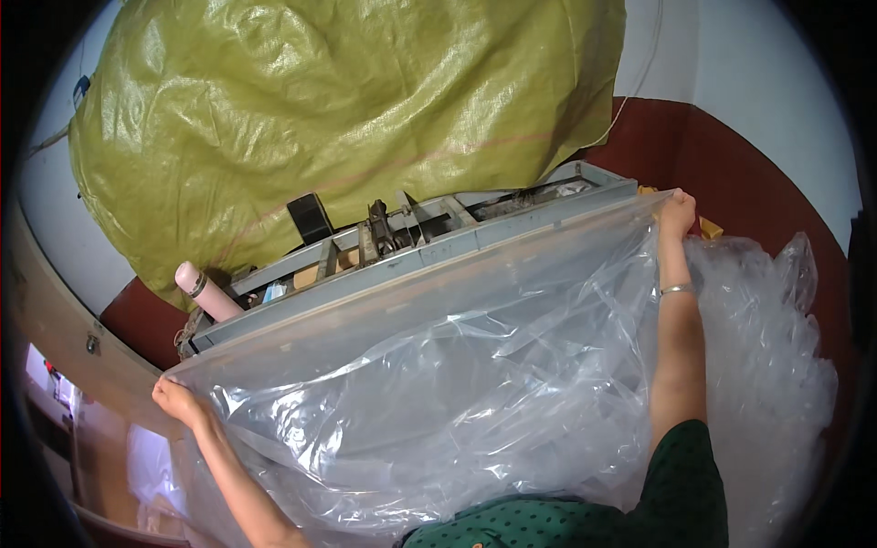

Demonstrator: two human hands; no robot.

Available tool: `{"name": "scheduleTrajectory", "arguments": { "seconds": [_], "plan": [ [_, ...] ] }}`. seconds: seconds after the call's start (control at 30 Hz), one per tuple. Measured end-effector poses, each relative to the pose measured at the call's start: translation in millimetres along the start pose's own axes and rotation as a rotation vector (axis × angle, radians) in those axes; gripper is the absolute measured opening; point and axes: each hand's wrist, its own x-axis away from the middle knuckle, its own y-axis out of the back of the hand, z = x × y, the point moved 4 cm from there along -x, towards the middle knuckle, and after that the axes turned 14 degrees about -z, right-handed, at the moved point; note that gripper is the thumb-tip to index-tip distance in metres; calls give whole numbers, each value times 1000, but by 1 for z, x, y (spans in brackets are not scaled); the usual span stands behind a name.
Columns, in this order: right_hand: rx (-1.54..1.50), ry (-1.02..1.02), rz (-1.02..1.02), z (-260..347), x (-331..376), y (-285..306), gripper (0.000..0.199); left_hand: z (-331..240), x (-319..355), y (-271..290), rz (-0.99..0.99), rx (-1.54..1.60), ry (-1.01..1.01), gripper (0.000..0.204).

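A wide sheet of clear plastic film [429, 402] stretches between my two hands, its far edge pulled nearly straight and slanting up to the right. At the lower left, my left hand [179, 400] is closed on one corner of that edge. My right hand [677, 216] grips the other corner at the upper right, with a bracelet on that wrist. Toward me the film sags in shiny folds and covers what lies beneath. Its far edge runs along the front of a grey metal frame [438, 247].
A pink bottle [208, 292] leans at the frame's left end; a black box-shaped object [310, 217] stands behind it. A large yellow-green woven cover [365, 100] hangs beyond. More crumpled clear film [767, 365] heaps at the right, beside a red-and-white wall [776, 173]. A door [82, 338] is at left.
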Motion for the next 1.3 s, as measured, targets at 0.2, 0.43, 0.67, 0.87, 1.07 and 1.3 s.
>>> {"name": "scheduleTrajectory", "arguments": {
  "seconds": [0.2,0.43,0.67,0.87,1.07,1.3],
  "plan": [
    [489,349,605,-67,78,-29,17,125,20,22,366,-743,-629,15],
    [5,190,414,-84,87,-67,19,167,7,-13,274,-458,-474,13],
    [-170,256,317,-85,98,-107,17,192,-16,-35,319,-410,-360,16],
    [-372,15,346,-79,104,-111,15,191,-17,-35,335,-320,-246,20],
    [-417,32,255,-107,91,-115,12,193,-12,-32,357,-109,55,15],
    [-333,-18,251,-120,85,-123,11,193,-16,-31,400,-116,38,10]
  ]
}}
